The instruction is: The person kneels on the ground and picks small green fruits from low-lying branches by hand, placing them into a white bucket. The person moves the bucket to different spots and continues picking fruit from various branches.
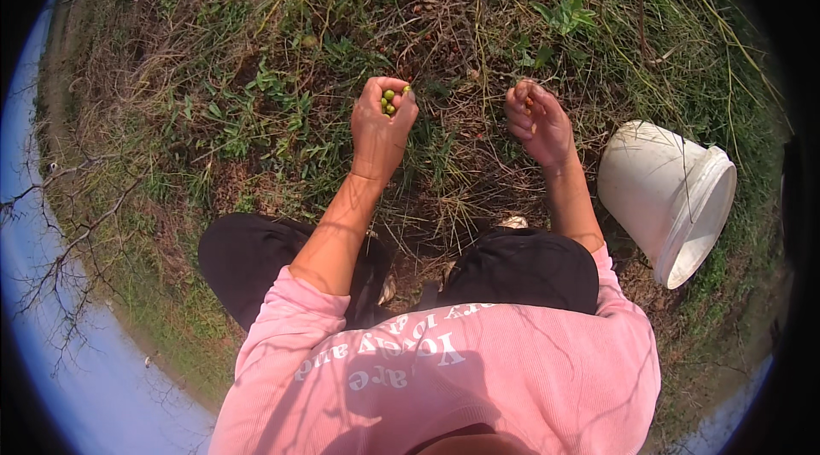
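Observation:
My left hand is curled around several small round green fruits, which show in the hollow between thumb and fingers. One more yellowish-green fruit sits at the tip of my thumb. My right hand is held apart from it, palm partly up, with the fingers bent over small reddish-orange fruits. How many lie under those fingers is hidden. Below both hands spreads a mat of dry stalks and grass, with tiny red specks among it.
A white plastic bucket lies tipped on its side at the right, its mouth facing away from me. Thin stems hang down in front. Leafy green weeds grow at left. Bare branches reach in from the left edge. My bent knees are close below.

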{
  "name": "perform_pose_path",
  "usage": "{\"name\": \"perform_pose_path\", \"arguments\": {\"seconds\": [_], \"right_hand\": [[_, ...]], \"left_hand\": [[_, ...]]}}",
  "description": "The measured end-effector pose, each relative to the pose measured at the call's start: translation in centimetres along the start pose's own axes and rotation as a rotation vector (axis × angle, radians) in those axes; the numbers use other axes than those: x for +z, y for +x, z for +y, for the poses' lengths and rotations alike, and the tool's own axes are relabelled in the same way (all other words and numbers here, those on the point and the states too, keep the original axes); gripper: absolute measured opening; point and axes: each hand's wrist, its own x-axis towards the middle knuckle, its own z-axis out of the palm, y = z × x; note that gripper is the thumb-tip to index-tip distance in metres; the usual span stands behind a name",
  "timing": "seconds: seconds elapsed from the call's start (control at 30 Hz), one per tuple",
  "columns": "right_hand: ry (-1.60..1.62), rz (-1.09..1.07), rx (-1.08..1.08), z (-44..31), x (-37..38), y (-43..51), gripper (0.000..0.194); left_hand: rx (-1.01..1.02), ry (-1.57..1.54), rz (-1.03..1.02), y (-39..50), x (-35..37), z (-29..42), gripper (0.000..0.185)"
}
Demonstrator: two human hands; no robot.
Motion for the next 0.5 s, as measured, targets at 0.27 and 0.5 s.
{"name": "perform_pose_path", "arguments": {"seconds": [0.27, 0.5], "right_hand": [[-0.028, -0.079, 0.303, 0.9, 3.8, -2.0, 0.024], [-0.139, 0.177, 0.384, 3.5, 6.7, -3.7, 0.026]], "left_hand": [[0.03, -0.068, -0.134, -2.8, -0.1, 1.9, 0.01], [0.509, 0.104, -0.342, -5.7, 1.8, 5.3, 0.018]]}}
